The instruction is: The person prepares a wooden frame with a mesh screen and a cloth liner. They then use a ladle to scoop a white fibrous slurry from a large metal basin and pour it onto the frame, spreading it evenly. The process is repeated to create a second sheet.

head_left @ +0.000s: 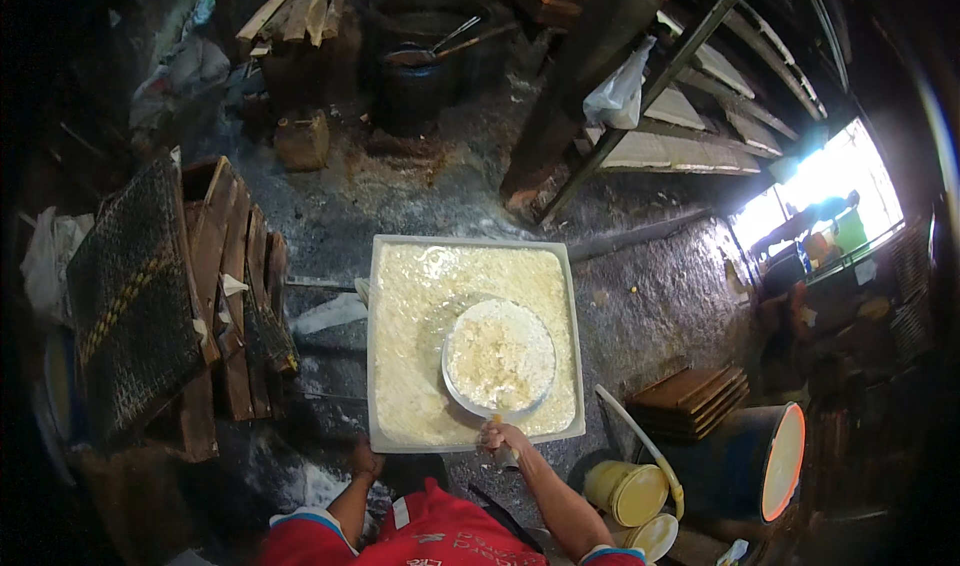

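Dark floor (pixel 460 206) (stained) beneath white tub (pixel 420 448)

A bright window (pixel 855 181) lights the dark floor (pixel 340 201)

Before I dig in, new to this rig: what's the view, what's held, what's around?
No machine: a person works bare-handed. The picture comes from the left of two fisheye cameras on their head, looking down, so straight edges bend near the rim. The right hand grips the handle of a round pan of pale, crumbly material, over a square tub filled with pale, lumpy mass. The left hand is by the tub's near-left corner; whether it touches is unclear.
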The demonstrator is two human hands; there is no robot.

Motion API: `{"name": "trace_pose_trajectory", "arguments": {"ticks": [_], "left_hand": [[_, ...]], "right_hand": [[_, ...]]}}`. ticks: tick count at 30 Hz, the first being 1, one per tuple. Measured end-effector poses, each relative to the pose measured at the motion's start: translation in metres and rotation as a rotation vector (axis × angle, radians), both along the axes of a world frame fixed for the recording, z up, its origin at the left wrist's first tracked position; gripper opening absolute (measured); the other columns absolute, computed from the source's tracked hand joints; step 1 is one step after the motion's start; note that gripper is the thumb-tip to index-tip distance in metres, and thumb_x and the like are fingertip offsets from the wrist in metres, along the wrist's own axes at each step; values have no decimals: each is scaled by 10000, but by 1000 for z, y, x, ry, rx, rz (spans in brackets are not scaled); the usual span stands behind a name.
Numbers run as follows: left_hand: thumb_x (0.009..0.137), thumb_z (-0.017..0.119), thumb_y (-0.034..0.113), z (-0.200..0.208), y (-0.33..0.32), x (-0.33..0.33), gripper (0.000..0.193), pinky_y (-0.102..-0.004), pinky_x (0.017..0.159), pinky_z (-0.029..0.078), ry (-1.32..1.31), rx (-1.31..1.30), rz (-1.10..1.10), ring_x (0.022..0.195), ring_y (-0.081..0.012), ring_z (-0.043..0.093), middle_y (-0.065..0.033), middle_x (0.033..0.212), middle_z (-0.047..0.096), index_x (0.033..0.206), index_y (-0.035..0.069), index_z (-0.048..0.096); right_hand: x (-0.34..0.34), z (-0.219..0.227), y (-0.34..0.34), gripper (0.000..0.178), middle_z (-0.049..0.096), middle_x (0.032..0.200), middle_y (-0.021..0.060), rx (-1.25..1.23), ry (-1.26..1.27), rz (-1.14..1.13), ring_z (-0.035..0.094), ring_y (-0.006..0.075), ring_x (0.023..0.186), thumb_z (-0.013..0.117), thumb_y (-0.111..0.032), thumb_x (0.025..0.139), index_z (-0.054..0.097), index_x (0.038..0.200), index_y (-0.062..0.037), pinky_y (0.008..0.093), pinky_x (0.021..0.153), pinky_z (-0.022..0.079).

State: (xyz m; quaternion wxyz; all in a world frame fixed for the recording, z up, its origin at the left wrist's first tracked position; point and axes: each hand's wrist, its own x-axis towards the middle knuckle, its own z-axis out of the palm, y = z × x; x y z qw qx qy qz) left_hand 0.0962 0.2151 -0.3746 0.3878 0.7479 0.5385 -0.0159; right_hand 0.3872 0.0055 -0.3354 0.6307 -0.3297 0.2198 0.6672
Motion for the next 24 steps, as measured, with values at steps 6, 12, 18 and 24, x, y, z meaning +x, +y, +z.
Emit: {"name": "trace_pose_trajectory", "arguments": {"ticks": [6, 12, 18, 24], "left_hand": [[669, 747, 232, -18, -1, -5, 381, -381, 724, 491, -273, -172, 301, 810, -313, 645, -168, 830, 651, 947, 35, 576], [670, 741, 294, -22, -10, -7, 415, -380, 716, 497, -92, -8, 233, 811, -262, 655, -146, 864, 667, 961, 43, 584], [608, 757, 444, -42, -5, -13, 529, -397, 752, 515, 200, -55, 66, 868, -290, 648, -145, 939, 665, 930, 41, 640], [729, 653, 499, -46, -34, 2, 533, -386, 739, 520, 715, 177, -884, 855, -273, 647, -151, 942, 660, 1020, 52, 642]], "right_hand": [[26, 1, 0, 160, 379, 573, -9, -133, 226, -174, 379, 97, 463, 435, -42, 885, 448, 729, -74, 248, 438, 363], [29, 18, -5, 91, 441, 582, 37, -476, -196, -305, 436, 164, 446, 502, 11, 830, 475, 761, -42, 314, 414, 425], [32, 60, -66, 194, 576, 684, 136, -1023, -953, -473, 563, 228, 450, 598, -18, 769, 489, 918, 40, 357, 386, 451], [-78, 137, -273, 200, 555, 576, 119, -1161, -1180, -729, 563, 199, 424, 603, -88, 829, 457, 901, 29, 347, 387, 436]]}}
